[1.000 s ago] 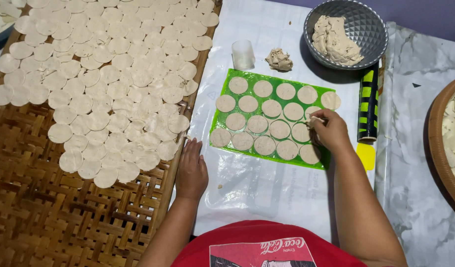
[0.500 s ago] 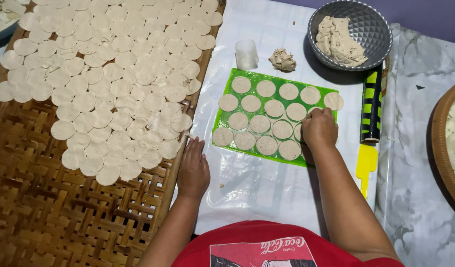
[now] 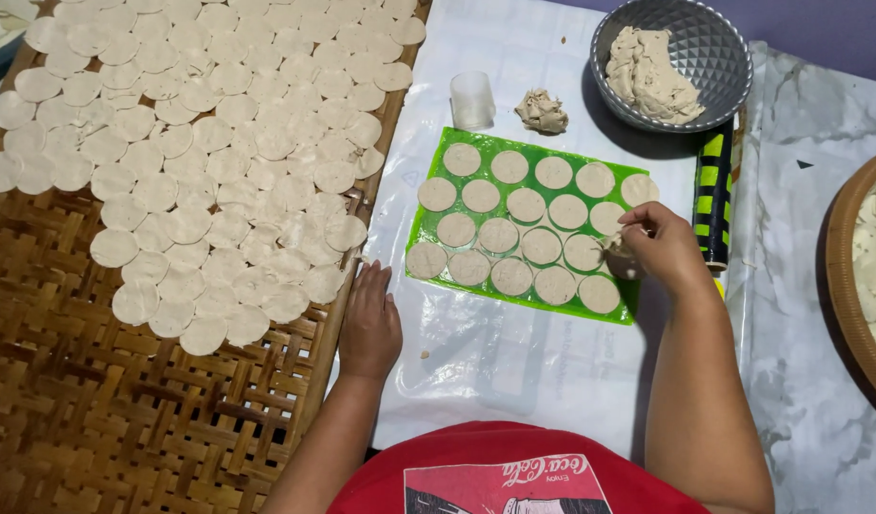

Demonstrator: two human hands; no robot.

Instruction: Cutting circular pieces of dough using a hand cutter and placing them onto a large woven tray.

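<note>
Dough scrap [image 3: 617,255] sits pinched in the right hand [image 3: 659,249] at the right edge of the green mat [image 3: 421,221] — among the cut dough rounds [image 3: 541,246]. Left hand [image 3: 369,319] lies flat and open on the white sheet [image 3: 514,362], just beside the woven tray [image 3: 105,419] — holding nothing.

at nine o'clock lay a rough woven bamboo tray [image 3: 124,419]; the green mat [image 3: 428,224] looked glossy plastic; at one o'clock, a dimpled metal bowl [image 3: 714,57].

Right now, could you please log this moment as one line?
left hand: flat on white sheet | right hand: pinching dough scraps over green mat
</note>
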